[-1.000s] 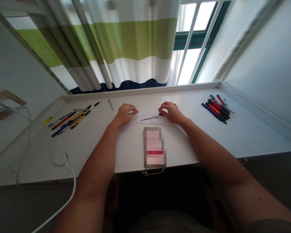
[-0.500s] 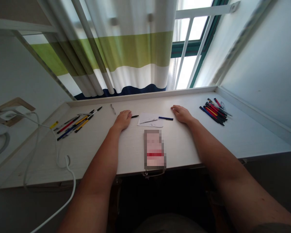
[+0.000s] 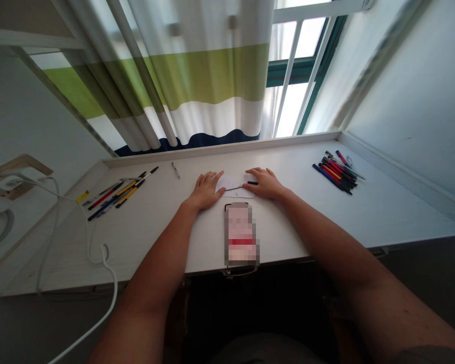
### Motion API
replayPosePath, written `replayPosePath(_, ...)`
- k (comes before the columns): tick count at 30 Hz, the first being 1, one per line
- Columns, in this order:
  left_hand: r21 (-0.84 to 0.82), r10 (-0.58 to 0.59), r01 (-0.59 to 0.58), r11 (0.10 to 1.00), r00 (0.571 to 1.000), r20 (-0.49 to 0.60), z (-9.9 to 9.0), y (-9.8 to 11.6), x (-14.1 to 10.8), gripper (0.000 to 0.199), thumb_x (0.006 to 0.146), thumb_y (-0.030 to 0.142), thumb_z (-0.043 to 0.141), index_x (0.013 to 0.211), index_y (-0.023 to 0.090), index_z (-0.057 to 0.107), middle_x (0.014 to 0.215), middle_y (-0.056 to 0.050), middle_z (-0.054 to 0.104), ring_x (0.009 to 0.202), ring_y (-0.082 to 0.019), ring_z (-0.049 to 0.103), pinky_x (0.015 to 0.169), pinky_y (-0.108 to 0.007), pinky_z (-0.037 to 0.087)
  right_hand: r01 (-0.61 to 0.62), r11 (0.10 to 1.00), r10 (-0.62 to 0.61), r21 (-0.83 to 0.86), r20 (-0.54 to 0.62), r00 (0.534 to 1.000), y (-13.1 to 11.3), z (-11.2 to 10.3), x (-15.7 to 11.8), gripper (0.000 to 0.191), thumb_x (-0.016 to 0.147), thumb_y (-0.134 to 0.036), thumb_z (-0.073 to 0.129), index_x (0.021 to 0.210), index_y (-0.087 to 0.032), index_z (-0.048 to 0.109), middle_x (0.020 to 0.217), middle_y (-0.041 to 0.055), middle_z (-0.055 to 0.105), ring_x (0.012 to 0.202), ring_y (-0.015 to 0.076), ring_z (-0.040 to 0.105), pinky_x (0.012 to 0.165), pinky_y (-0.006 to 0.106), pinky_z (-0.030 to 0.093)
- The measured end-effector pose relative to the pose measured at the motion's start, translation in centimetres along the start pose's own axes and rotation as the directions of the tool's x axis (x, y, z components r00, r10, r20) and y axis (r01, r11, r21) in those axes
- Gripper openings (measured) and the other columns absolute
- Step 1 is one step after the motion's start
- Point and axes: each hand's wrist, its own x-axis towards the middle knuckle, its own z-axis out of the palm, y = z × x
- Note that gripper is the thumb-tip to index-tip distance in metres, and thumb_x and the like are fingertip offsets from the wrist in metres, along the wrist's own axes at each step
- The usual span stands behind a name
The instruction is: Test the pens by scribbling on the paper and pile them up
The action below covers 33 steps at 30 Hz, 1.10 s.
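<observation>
Head camera: 2 bare hands, fingers spread wide, over 1 patch of thin white paper (image 3: 235, 180) mid-bench (image 3: 280, 222). Clock centred on paper, 12 = far side. On it, 1 thin dark straight rod (image 3: 234, 188), lying 9-to-3. Left hand (image 3: 206, 191): thumb at rod's 9 end. Right hand (image 3: 265, 183): thumb at its 3 end, 1 short blue stick (image 3: 252, 182) showing between thumb and index. Can't tell if either grips. 1 pixelated pinkish rectangular slab with red band (image 3: 241, 227) at 6, foot at near edge. Bare bench both sides out to mixed-colour slim pens (image 3: 130, 194) at 9 and red-blue-black pen pile (image 3: 335, 175) at 3; overlap, can't count.
</observation>
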Motion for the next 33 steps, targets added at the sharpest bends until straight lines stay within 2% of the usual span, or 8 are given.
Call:
replayPosePath(5, 0.157, -0.059, 0.045, 0.987, 0.995, 0.080, -1.3, -1.0, -0.3, 0.070, 0.101, 0.045, 0.046, 0.166, 0.027, 0.027, 0.169, -0.012, 0.034, 0.161, -0.031, 0.022, 0.132, -0.056, 0.006, -0.018, 0.999, 0.016, 0.047, 0.030, 0.999, 1.0, 0.0, 0.1, 0.067, 0.092, -0.062, 0.066, 0.146, -0.023, 0.059, 0.155, 0.0139, 0.055, 0.144, 0.0338, 0.051, 0.128, 0.055, 0.022)
replayPosePath(7, 0.118, -0.058, 0.051, 0.992, 0.997, 0.055, -1.7, -2.3, -0.2, 0.069, 0.101, 0.046, 0.047, 0.165, 0.028, 0.030, 0.168, -0.011, 0.037, 0.160, -0.031, 0.024, 0.132, -0.056, 0.010, -0.013, 0.997, 0.012, 0.080, 0.003, 1.000, 1.8, -0.3, 0.3, 0.065, 0.092, -0.062, 0.065, 0.145, -0.023, 0.061, 0.154, 0.0131, 0.057, 0.142, 0.0331, 0.053, 0.126, 0.052, 0.028)
replayPosePath(9, 0.074, -0.090, 0.094, 0.993, 0.994, -0.056, -2.0, -4.0, 0.1, 0.062, 0.104, 0.044, 0.041, 0.163, 0.028, 0.035, 0.166, -0.010, 0.041, 0.157, -0.030, 0.030, 0.131, -0.055, 0.016, -0.038, 0.995, 0.047, 0.096, -0.097, 0.994, 3.2, -0.9, 0.5, 0.061, 0.097, -0.061, 0.058, 0.144, -0.023, 0.061, 0.153, 0.0125, 0.058, 0.143, 0.0320, 0.052, 0.125, 0.052, 0.030)
replayPosePath(12, 0.019, -0.189, 0.197, 0.980, 0.960, -0.204, -1.8, -6.6, 0.5, 0.056, 0.106, 0.037, 0.033, 0.159, 0.022, 0.043, 0.162, -0.012, 0.048, 0.152, -0.029, 0.039, 0.131, -0.053, 0.023, -0.211, 0.977, 0.213, 0.038, -0.287, 0.934, 6.2, -1.9, 0.7, 0.054, 0.106, -0.051, 0.038, 0.146, -0.020, 0.059, 0.158, 0.0136, 0.054, 0.151, 0.0317, 0.042, 0.128, 0.058, 0.021)
replayPosePath(15, 0.057, -0.225, 0.238, 0.969, 0.959, -0.173, -1.3, -7.8, 0.7, 0.053, 0.103, 0.029, 0.039, 0.153, 0.017, 0.050, 0.161, -0.015, 0.049, 0.152, -0.029, 0.041, 0.130, -0.052, 0.025, -0.345, 0.936, 0.325, -0.068, -0.208, 0.923, 8.8, -2.3, 0.6, 0.051, 0.106, -0.038, 0.035, 0.148, -0.022, 0.058, 0.165, 0.0119, 0.046, 0.156, 0.0314, 0.036, 0.127, 0.062, 0.020)
replayPosePath(21, 0.118, -0.256, 0.269, 0.956, 0.960, -0.117, -1.3, -6.9, 0.6, 0.052, 0.103, 0.025, 0.036, 0.149, 0.014, 0.055, 0.165, -0.015, 0.045, 0.154, -0.029, 0.039, 0.131, -0.049, 0.024, -0.359, 0.918, 0.345, -0.168, -0.106, 0.933, 9.4, -1.8, 0.5, 0.054, 0.105, -0.036, 0.033, 0.153, -0.019, 0.053, 0.168, 0.0122, 0.040, 0.157, 0.0291, 0.036, 0.128, 0.054, 0.026)
replayPosePath(27, 0.106, -0.263, 0.275, 0.956, 0.958, -0.114, -1.4, -6.9, 0.6, 0.051, 0.103, 0.025, 0.035, 0.149, 0.016, 0.055, 0.165, -0.013, 0.045, 0.155, -0.028, 0.039, 0.131, -0.049, 0.024, -0.357, 0.919, 0.340, -0.167, -0.123, 0.932, 9.3, -1.8, 0.6, 0.053, 0.105, -0.035, 0.034, 0.151, -0.020, 0.055, 0.167, 0.0120, 0.042, 0.156, 0.0294, 0.037, 0.127, 0.055, 0.027)
replayPosePath(33, 0.055, -0.216, 0.231, 0.971, 0.955, -0.203, -1.3, -7.0, 0.6, 0.045, 0.098, 0.022, 0.043, 0.138, 0.017, 0.062, 0.154, -0.015, 0.057, 0.146, -0.030, 0.048, 0.127, -0.052, 0.032, -0.344, 0.934, 0.320, -0.096, -0.198, 0.926, 9.2, -2.0, 0.5, 0.046, 0.101, -0.030, 0.045, 0.142, -0.020, 0.063, 0.160, 0.0137, 0.052, 0.149, 0.0325, 0.046, 0.124, 0.057, 0.032)
